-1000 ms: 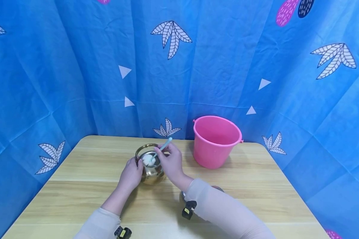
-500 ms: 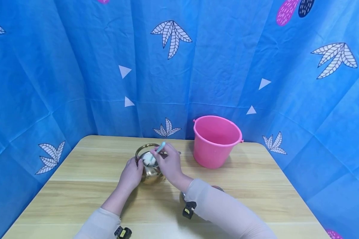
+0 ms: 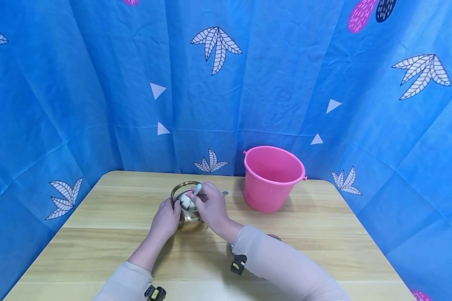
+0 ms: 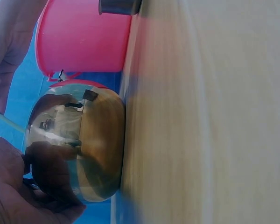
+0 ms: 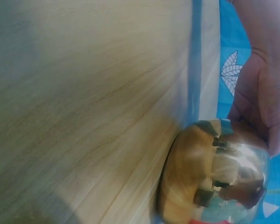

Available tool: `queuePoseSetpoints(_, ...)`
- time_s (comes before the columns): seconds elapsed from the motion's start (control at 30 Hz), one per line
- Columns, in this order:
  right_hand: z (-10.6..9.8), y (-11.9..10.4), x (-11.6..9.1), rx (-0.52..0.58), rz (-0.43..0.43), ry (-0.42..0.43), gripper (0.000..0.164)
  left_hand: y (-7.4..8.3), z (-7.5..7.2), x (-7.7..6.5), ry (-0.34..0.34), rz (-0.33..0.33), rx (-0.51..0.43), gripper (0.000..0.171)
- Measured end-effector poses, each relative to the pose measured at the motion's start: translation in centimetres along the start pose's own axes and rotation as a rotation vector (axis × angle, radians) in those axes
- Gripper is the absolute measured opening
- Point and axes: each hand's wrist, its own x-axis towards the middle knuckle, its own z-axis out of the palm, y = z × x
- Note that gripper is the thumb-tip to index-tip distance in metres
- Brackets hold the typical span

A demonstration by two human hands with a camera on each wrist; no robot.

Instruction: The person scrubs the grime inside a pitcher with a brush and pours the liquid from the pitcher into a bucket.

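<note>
A shiny metal kettle with a gold hoop handle stands upright on the table, its top open. My left hand grips its left side, thumb at the rim by the handle's base. In my right hand I pinch the pale blue-green handle of a cleaning brush. The brush's white head is down in the kettle's mouth. The left wrist view shows the brush's thin shaft reaching the kettle. A small spout tip pokes out beyond my right hand.
A pink bucket stands behind and right of the kettle. Under my right forearm lies a round metal-rimmed object, mostly hidden. A blue patterned curtain hangs along the table's back and sides. Pale wood covers the tabletop.
My right hand has shifted slightly left and down, and the brush handle stands lower and steeper. The spout tip has come into sight. My left hand keeps its grip on the kettle.
</note>
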Motion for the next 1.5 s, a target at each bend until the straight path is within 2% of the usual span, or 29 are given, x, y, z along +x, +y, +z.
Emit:
queuePoseSetpoints(0.23,-0.2,-0.1,0.1,-0.051,-0.039,-0.045,0.015,0.0,0.1,0.1,-0.006,-0.001,0.000,0.051)
queuePoseSetpoints(0.5,-0.3,-0.4,0.3,-0.227,-0.099,-0.109,0.017,0.0,0.1,0.1,-0.003,0.015,0.001,0.051)
queuePoseSetpoints(0.63,-0.3,-0.7,0.4,-0.235,-0.111,-0.127,0.015,-0.1,0.2,0.2,-0.004,0.020,0.001,0.050)
queuePoseSetpoints(0.9,0.0,-0.7,0.5,-0.281,-0.202,-0.167,0.012,-0.1,0.1,0.2,-0.017,0.016,0.028,0.040)
queuePoseSetpoints(1.23,0.0,-1.5,1.0,-0.358,-0.232,-0.216,0.014,-0.2,-0.1,0.0,-0.040,0.066,0.021,0.050)
queuePoseSetpoints(1.4,0.1,-1.8,1.2,-0.421,-0.248,-0.236,0.016,-0.3,-0.1,0.0,-0.024,0.107,-0.020,0.045)
queuePoseSetpoints(1.5,0.1,-1.8,1.3,-0.436,-0.248,-0.256,0.015,-0.3,-0.1,-0.1,0.001,0.131,-0.036,0.035)
